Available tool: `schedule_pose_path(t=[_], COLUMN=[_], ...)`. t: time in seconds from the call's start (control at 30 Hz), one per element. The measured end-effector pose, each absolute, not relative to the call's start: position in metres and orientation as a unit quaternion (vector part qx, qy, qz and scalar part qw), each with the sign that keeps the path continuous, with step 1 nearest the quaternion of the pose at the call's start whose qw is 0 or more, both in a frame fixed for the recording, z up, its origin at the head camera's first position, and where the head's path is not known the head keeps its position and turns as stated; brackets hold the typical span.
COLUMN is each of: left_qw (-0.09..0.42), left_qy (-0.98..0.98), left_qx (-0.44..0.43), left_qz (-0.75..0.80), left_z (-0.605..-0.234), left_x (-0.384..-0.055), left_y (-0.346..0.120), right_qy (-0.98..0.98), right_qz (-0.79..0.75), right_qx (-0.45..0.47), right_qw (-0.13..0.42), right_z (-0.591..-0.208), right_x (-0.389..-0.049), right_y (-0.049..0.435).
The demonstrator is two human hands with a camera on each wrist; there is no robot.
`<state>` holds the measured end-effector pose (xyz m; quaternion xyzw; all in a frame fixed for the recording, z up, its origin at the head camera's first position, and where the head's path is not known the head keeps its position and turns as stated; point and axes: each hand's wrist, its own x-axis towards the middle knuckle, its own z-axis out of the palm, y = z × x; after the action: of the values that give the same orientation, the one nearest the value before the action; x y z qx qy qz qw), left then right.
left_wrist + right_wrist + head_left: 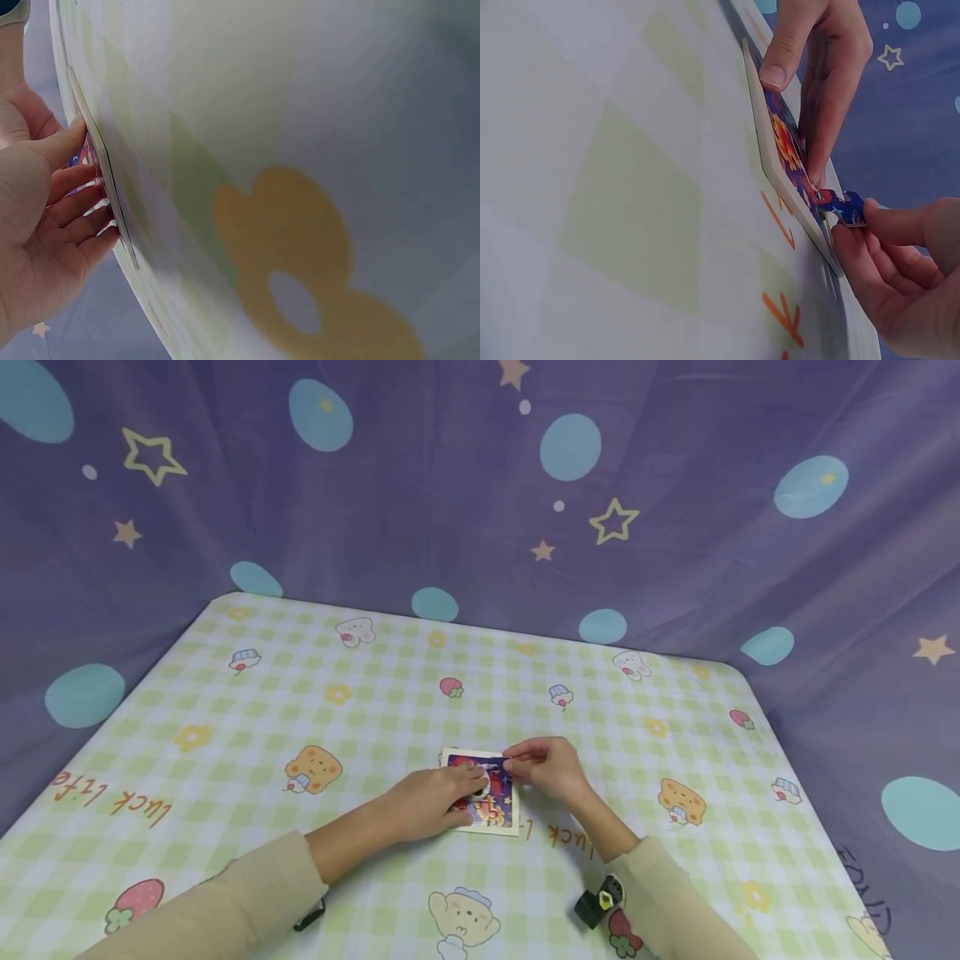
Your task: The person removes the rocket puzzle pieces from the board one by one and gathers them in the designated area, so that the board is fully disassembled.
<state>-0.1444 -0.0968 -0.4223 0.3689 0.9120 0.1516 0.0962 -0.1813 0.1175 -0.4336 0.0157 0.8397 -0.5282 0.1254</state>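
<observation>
Now pinching blue puzzle pc [845, 208] w/ R hand [551, 770], far right of board [487, 831], resting unclenched L hand [431, 802] on left.

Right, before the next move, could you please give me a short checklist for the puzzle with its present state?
1. Board resting on the tablecloth: ok.
2. Left hand touching the board: ok, fingers and thumb rest on it.
3. Blue piece gripped: ok, the right hand pinches it.
4. Blue piece flush with the board: not ok, it is tilted up at the board's edge.
5. Every other piece seated: cannot tell, the left hand hides part of the picture.
</observation>
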Motion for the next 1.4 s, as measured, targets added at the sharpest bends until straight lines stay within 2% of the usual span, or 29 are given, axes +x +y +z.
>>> schedule_pose_path(t=[0.4,0.7,1.4], left_qw=[0.097,0.093,0.095], left_qy=[0.913,0.912,0.911], left_qx=[0.368,0.369,0.374], left_qz=[0.149,0.152,0.147], left_z=[-0.424,-0.424,-0.424], left_x=[-0.144,-0.143,-0.144], left_y=[-0.096,-0.096,-0.097], right_qy=[0.809,0.793,0.749], right_qz=[-0.576,-0.591,-0.648], right_qx=[0.017,0.075,0.119], right_qw=[0.117,0.128,0.073], right_z=[-0.435,-0.435,-0.416], right_x=[-0.177,-0.178,-0.174], right_y=[0.140,0.171,0.245])
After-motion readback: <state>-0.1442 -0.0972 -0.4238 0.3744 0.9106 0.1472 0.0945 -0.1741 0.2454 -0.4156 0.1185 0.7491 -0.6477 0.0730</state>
